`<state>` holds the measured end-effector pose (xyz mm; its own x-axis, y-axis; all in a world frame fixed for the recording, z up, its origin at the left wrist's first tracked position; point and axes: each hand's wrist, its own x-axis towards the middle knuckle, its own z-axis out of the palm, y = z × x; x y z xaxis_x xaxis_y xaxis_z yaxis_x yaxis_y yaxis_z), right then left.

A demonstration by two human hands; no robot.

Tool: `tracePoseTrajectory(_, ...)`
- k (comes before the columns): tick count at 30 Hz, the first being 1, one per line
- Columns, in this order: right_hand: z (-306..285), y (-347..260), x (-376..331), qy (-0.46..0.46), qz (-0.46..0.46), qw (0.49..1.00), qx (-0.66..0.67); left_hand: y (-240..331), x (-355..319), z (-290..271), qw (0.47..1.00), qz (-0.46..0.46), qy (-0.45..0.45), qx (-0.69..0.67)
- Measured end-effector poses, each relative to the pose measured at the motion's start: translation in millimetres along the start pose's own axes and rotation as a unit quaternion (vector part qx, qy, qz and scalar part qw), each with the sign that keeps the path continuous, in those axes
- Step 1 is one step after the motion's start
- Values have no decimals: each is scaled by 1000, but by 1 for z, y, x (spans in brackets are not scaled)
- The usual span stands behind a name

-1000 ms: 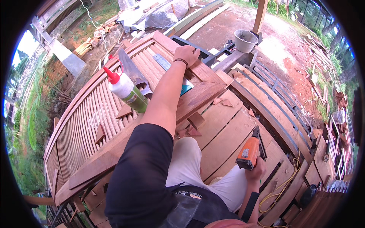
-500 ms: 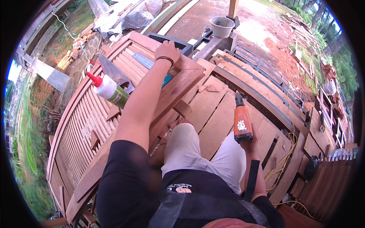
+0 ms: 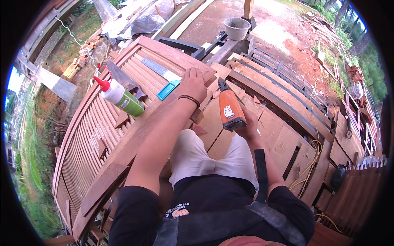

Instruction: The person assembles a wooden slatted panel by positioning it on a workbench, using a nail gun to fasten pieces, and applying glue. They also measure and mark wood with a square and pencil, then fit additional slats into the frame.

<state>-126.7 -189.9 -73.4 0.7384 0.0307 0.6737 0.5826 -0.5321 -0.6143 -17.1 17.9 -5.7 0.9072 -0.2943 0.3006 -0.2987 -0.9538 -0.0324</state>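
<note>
A large arched wooden louvered panel (image 3: 123, 158) lies at my left, its slats framed by reddish-brown boards. My left hand (image 3: 193, 85) is closed on the frame near its right corner, fingers together; the fingertips are partly hidden. My right hand (image 3: 247, 127) grips an orange nail gun (image 3: 227, 104) with a black nose and black end. The nose points away from me, close to the frame's corner. On the panel lie a try square (image 3: 167, 90) with a teal handle, a handsaw (image 3: 118, 78) and a white-and-green glue bottle (image 3: 122, 97) with a red cap.
Wooden planks (image 3: 266, 131) form a slatted surface at my right, with small triangular offcuts (image 3: 198, 130) on it. A yellow hose (image 3: 314, 158) runs along the right. A grey bucket (image 3: 237, 29) stands far ahead beside a post. Black metal frames (image 3: 283, 74) lie beyond the planks.
My left hand has moved back and right along the frame, uncovering the try square's handle. My right hand has brought the nail gun left and forward, toward the frame's corner.
</note>
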Motion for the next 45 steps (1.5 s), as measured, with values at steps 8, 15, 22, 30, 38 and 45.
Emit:
tracePoseTrajectory(8,15,21,-9,-28,17,999,-15,10,9,7,998,-4,63,27)
tracePoseTrajectory(15,17,30,-1,-28,4,1000,8,7,10,8,992,19,123,1)
tracePoseTrajectory(22,18,44,2,-37,-5,999,36,8,11,-1,995,10,57,-76)
tracePoseTrajectory(30,24,56,6,-83,-23,993,78,6,12,-3,996,9,48,-79)
tracePoseTrajectory(38,35,76,0,-73,-2,988,136,6,13,-2,997,-1,44,-63)
tracePoseTrajectory(45,36,79,-1,-88,9,984,153,4,13,1,998,2,45,-55)
